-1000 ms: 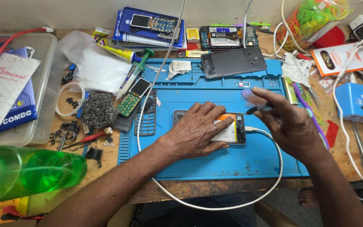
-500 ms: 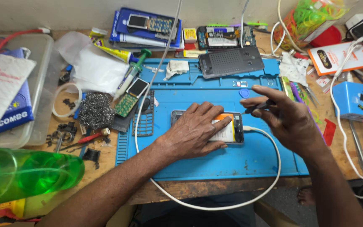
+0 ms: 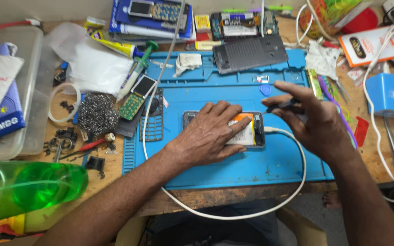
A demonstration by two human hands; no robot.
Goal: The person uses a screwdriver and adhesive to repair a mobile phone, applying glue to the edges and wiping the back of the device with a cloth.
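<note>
The left hand is pressing flat, fingers spread, on an opened phone lying on the blue mat, its orange-labelled battery showing just right of the fingertips. Just right of that, the right hand is hovering with its grip pinched narrow on a thin dark tool, a white cable running beneath it. The phone looks light, stiff and fragile inside, so holding its edges seems safest.
</note>
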